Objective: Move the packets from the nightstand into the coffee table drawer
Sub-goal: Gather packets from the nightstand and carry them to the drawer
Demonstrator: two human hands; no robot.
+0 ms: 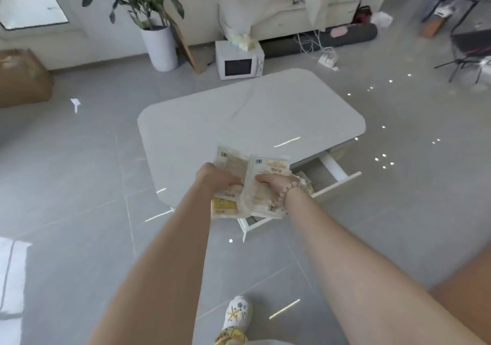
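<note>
packets point(267, 170) are being held up in both hands, just above the near edge of the coffee table point(239, 110) and over its drawer point(333, 167), which is standing pulled out toward the person. the left hand point(216, 178) is gripping the left part of the bundle, its fingers point(233, 180) curling down over the printed faces. the right hand point(276, 181) is clasping the right part, fingers point(261, 177) bent onto the top packet, with the thumb hidden underneath. the two handfuls are overlapping in the middle, fanned out and tilting away from the camera. a bead bracelet point(288, 189) is sitting on the right wrist. just beyond that wrist something pale and yellowish is showing inside the drawer, possibly another packet, though the blur is making it hard to tell. a white microwave point(239, 64) is standing on the floor behind the table, and a potted plant point(159, 44) is standing to its left.
</note>
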